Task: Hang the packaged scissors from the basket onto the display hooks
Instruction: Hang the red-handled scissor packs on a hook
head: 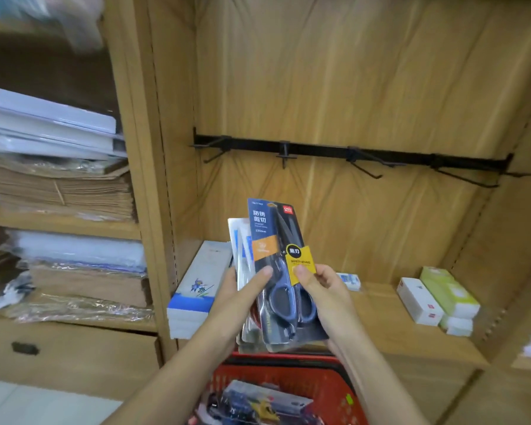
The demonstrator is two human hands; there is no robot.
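Both hands hold a fanned stack of packaged scissors in front of the shelf. The front pack (273,240) is dark blue with orange and yellow labels and grey-blue handles. My left hand (242,289) grips the stack from the left, thumb across the front pack. My right hand (322,289) pinches the front pack at its yellow label. A white and blue pack (238,240) shows behind. Above, a black rail (319,150) carries several bare display hooks (365,170). Below, the red basket (325,391) holds more packs (258,403).
A long white and blue box (196,289) lies on the wooden shelf to the left of my hands. White and green boxes (439,297) sit at the shelf's right. The left bay holds stacked paper, folders and wrapped bundles (59,185).
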